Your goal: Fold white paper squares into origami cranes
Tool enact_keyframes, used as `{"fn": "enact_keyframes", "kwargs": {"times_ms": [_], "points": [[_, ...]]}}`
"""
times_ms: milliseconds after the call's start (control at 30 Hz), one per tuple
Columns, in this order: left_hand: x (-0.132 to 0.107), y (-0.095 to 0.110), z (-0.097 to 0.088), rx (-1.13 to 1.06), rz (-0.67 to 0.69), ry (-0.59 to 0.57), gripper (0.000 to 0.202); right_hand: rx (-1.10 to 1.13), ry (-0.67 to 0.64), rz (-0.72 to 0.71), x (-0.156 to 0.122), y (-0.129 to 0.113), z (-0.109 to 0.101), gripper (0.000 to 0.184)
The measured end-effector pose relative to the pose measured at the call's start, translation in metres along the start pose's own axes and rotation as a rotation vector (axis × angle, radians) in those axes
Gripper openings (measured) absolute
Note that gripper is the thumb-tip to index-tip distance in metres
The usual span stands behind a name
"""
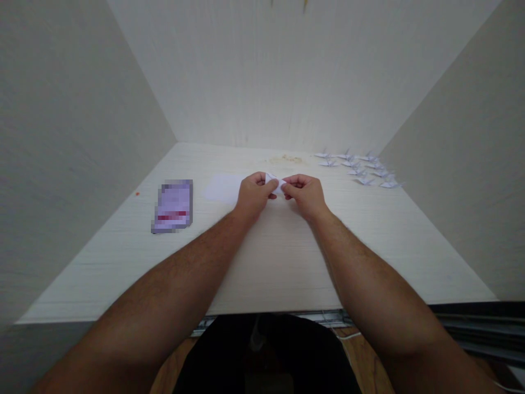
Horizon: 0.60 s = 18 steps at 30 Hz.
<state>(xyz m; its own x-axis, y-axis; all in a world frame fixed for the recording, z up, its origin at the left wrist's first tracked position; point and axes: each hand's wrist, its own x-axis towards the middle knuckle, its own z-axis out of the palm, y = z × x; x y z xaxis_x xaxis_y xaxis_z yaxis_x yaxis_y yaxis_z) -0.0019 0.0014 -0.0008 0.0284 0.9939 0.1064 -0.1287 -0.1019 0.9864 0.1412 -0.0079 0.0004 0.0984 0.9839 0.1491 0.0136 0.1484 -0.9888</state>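
Both of my hands meet over the middle of a pale wooden desk (279, 257). My left hand (253, 194) and my right hand (305, 194) each pinch one end of a small folded piece of white paper (275, 182), held just above the desk top. The fingers of both hands are curled closed on it. Most of the paper is hidden behind my fingers.
A flat white sheet (221, 189) lies just left of my hands. A purple paper pack (174, 206) lies further left. Several small folded paper cranes (361, 167) stand at the back right. White walls close in the desk on three sides.
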Motion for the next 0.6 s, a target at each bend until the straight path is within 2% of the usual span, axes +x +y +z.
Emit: {"fn": "enact_keyframes", "kwargs": {"times_ms": [600], "points": [[-0.0013, 0.0035, 0.0014, 0.096, 0.018, 0.013, 0.012, -0.175, 0.028, -0.071, -0.0027, -0.0010, 0.0000, 0.016]]}}
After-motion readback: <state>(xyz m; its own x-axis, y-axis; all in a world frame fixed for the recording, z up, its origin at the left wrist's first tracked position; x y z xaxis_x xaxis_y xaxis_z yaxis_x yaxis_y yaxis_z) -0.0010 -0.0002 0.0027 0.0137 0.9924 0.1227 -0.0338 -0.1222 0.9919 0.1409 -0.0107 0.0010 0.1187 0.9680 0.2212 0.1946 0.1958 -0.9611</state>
